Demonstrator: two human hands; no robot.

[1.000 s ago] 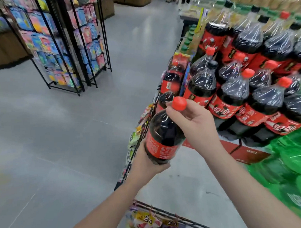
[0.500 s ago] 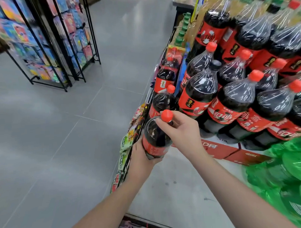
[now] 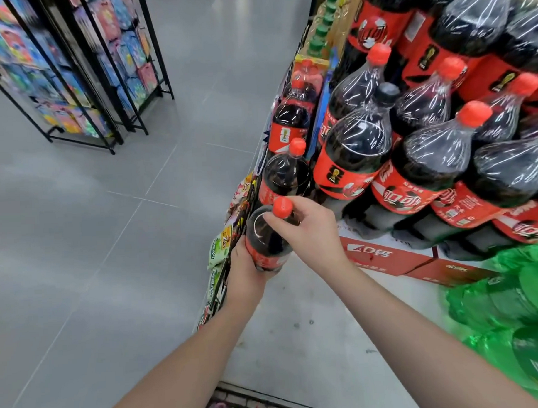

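A dark cola bottle (image 3: 264, 234) with a red cap and red label is held upright between both hands, low over the white display platform (image 3: 297, 340). My left hand (image 3: 245, 271) grips its lower body from behind and below. My right hand (image 3: 311, 229) holds its neck just under the cap, fingers curled round it. Right behind it stands another loose cola bottle (image 3: 286, 175) at the platform's left edge.
Shrink-wrapped packs of large cola bottles (image 3: 427, 155) are stacked to the right on red cartons (image 3: 385, 254). Green bottle packs (image 3: 515, 311) lie at the lower right. A wire rack of snack packets (image 3: 223, 245) hangs along the platform's left side. Black display racks (image 3: 83, 73) stand across the grey floor.
Both hands have lowered the bottle and carried it forward toward the platform's left edge, beside the loose bottle. The view has tilted down and moved closer to the stack.
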